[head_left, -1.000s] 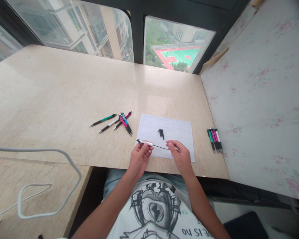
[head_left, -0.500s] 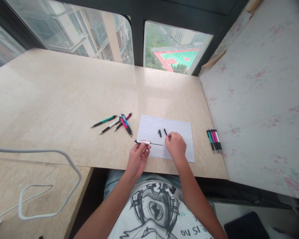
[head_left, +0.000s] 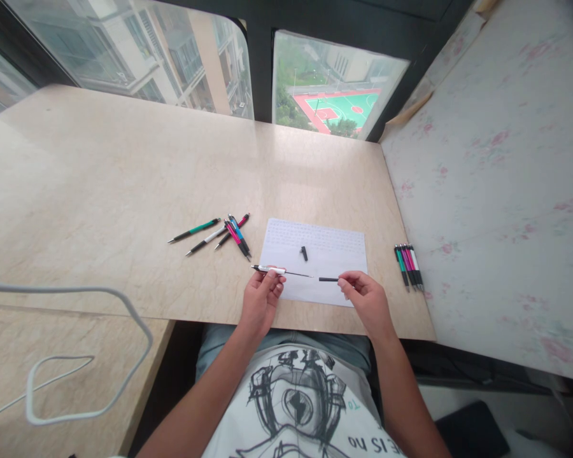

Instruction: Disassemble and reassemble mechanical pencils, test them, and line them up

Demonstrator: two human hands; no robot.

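Note:
My left hand (head_left: pixel 260 300) is closed on a white pen barrel (head_left: pixel 275 271), its black end toward the left. From the barrel's right end a thin refill (head_left: pixel 300 275) sticks out. Between the fingertips of my right hand (head_left: pixel 367 300) is a slim black pen grip (head_left: pixel 328 279), held level. Its free end faces the refill tip across a small gap. Both hands are over the lower part of a sheet of paper (head_left: pixel 315 238) with rows of writing. A small black pen part (head_left: pixel 304 254), perhaps a tip or clip, lies on the sheet.
Several click pens (head_left: pixel 239 235) lie loosely left of the paper, a green one (head_left: pixel 195 230) farthest left. Another row of pens (head_left: pixel 409 267) rests side by side near the papered wall (head_left: pixel 496 210). A white cable (head_left: pixel 119 294) loops at the left. Windows border the table (head_left: pixel 138 172).
My right hand has picked up the black grip from the paper and moved right and slightly down with it. My left hand still holds the barrel in nearly the same place.

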